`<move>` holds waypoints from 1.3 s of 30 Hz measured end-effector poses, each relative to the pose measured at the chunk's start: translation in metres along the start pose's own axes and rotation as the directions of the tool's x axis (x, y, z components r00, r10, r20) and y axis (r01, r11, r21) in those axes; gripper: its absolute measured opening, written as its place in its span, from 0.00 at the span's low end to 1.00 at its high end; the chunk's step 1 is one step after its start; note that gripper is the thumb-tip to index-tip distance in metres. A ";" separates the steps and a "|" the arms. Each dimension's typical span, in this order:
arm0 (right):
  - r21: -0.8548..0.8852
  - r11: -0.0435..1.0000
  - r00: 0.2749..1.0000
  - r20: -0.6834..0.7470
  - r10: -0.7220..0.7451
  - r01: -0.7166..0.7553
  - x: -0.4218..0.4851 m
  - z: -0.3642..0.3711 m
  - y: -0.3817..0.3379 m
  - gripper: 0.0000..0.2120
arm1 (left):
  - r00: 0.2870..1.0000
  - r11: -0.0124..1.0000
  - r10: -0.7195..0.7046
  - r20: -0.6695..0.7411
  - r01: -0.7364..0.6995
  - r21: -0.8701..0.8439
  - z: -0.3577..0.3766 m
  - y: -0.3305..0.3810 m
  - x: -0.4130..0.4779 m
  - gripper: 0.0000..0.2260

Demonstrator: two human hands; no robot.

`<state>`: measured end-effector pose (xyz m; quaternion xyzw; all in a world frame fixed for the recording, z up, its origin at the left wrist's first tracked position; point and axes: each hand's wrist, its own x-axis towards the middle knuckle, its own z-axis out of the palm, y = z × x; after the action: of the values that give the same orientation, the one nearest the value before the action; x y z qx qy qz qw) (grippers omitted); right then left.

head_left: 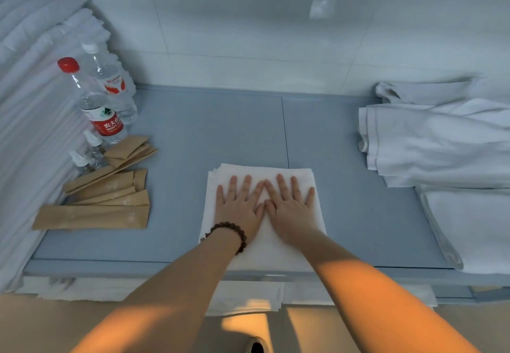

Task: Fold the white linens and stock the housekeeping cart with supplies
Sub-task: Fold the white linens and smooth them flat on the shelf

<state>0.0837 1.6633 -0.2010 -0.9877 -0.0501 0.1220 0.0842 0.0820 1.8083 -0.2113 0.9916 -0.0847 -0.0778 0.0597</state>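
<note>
1. Pressing left hand (239, 209) and right hand (290, 210), fingers spread, flat on folded towel (265, 253) at front of cart top (198, 137).
2. Possibly undone by uneven lifting — layers springing open or sliding off that edge.

Setting: a hotel housekeeping linen room. Evidence: tall stack of folded white sheets (33, 104) against a white tiled wall (248, 35). Clear plastic water bottles (102, 115), flat brown paper amenity sachets (93, 216) and loose white linens (441, 142) lie on the grey-blue desk (220, 126).
</note>
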 end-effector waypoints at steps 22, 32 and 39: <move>-0.068 0.993 0.989 -0.106 -0.105 0.098 -0.048 0.030 -0.019 0.28 | 0.998 0.998 -0.042 -0.055 0.044 0.047 0.010 -0.024 -0.063 0.27; -0.032 0.999 0.989 -0.143 0.027 -0.032 -0.063 0.032 0.003 0.33 | 0.982 0.990 -0.130 -0.136 0.123 -0.062 0.013 -0.030 -0.089 0.31; -0.044 0.998 0.974 -0.220 -0.044 0.035 -0.019 0.003 -0.019 0.26 | 0.984 0.990 -0.138 -0.111 0.136 -0.021 -0.012 -0.042 -0.039 0.27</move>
<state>0.0628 1.6801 -0.1955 -0.9954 -0.0624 0.0085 0.0718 0.0523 1.8574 -0.1991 0.9974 -0.0122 -0.0265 0.0656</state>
